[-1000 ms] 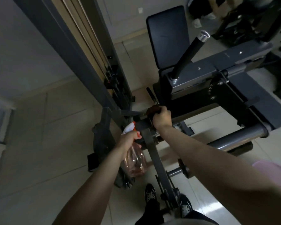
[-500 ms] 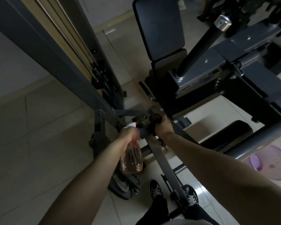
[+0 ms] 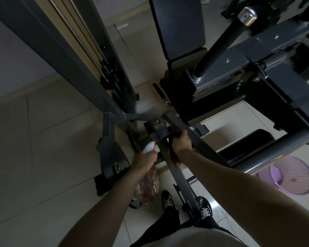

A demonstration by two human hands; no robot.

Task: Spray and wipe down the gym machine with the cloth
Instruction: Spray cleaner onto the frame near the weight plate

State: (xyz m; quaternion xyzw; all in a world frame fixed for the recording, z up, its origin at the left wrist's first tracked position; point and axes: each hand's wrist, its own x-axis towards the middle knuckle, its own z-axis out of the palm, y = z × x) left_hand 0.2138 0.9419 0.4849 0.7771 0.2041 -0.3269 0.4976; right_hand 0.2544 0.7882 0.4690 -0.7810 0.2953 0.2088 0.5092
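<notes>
Downward along the sloping gray frame bar (image 3: 182, 182) the right hand (image 3: 181, 144) had edged, clenching the dark red cloth (image 3: 174, 156) against it. The bar's length ran toward the feet. Just leftward, the left hand (image 3: 144, 161) gripped the spray bottle (image 3: 147, 184).

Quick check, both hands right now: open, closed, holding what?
Left hand: grips the spray bottle.
Right hand: grips the cloth on the machine bar.
</notes>
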